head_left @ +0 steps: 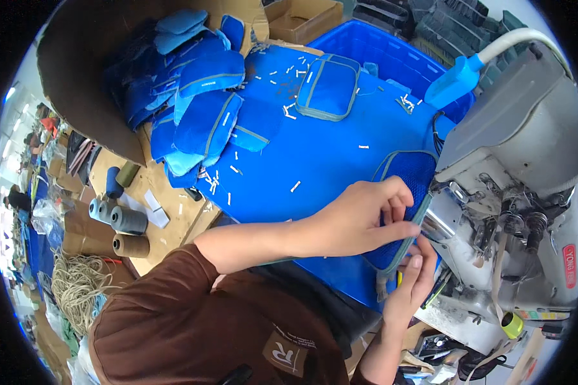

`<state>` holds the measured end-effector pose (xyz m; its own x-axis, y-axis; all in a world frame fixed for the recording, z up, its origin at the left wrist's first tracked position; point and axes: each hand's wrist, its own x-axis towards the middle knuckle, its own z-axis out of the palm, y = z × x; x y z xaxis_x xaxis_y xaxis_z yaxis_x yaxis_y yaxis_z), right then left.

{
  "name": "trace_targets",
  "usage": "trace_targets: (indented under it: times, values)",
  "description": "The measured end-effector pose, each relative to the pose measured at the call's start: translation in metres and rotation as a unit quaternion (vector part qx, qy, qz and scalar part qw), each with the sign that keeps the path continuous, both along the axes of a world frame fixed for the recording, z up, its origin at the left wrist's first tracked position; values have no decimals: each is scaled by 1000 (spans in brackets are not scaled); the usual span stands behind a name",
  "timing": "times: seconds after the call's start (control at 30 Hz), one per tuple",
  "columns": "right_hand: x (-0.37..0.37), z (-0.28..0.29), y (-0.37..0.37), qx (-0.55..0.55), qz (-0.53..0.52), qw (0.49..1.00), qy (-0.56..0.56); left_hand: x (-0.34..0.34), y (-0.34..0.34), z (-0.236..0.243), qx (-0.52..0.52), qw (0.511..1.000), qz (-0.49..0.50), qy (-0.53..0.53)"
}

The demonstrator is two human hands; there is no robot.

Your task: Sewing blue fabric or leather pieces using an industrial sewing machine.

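While we sit close to the wide, bright blue desk [270, 199], our two hands are busy at its right side, next to a big grey metal sewing machine [514, 141]. Behind the desk sits a deep blue plastic bin [366, 42]. Far over to our left, a messy heap of blue cloth pieces [205, 122] with grey strips lies on the desk, leaning toward a bent brown cardboard wall [83, 83]. Near the bin, one flat, boxy blue pouch with grey edges [329, 86] lies by itself.

Our blue mesh piece with a dark grey edge [412, 168] is under our hands, right beside a shiny metal part of the machine. Our left hand [372, 215] has it, with fingers curled over the mesh and the thumb on its edge. Our right hand [414, 282] is at the lower edge with bent fingers, but we cannot tell if it grips. At our left lie a fat grey thread spool [130, 220] and a brown one. Tiny white scraps [295, 187] dot the desk.
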<state>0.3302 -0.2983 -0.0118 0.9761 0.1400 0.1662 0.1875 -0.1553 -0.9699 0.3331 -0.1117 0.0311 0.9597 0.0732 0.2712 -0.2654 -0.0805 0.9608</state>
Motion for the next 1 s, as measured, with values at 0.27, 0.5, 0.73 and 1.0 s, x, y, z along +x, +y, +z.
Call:
trace_targets:
  times: [0.27, 0.5, 0.73, 1.0]
  values:
    - [-7, -26, -60, -513, 68, 848, -119, 8, 2, -10, -101, 980, -87, 148]
    - [13, -23, -107, -265, 88, 955, 101, 10, 2, -13, -184, 948, -143, 216]
    - [23, 48, -128, -33, 227, 923, 310, 6, 0, -7, -229, 935, -128, 240]
    - [42, 78, -101, -141, 216, 896, 362, 4, 0, -8, -237, 930, -148, 241]
